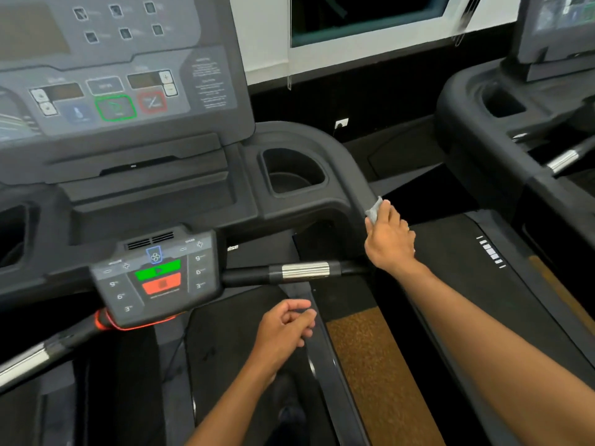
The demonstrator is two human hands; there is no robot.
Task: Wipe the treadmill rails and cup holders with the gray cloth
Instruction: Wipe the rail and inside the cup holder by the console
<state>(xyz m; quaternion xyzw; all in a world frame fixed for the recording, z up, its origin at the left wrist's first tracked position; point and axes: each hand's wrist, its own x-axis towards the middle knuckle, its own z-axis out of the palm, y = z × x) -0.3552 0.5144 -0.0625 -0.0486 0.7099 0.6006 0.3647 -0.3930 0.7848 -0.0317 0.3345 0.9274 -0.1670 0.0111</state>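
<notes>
Wiping was under way on the right rail (pixel 360 188) of the treadmill, where the right hand (pixel 389 243) pressed the gray cloth (pixel 374 210) against the slope just beside the right cup holder (pixel 294 170). That hand was closed on the cloth; the left hand (pixel 286 326) hung loosely curled and held nothing. By my reading, the cup holders and the left rail, mostly out of frame, remained to be done, though nothing showed which surfaces were already clean.
</notes>
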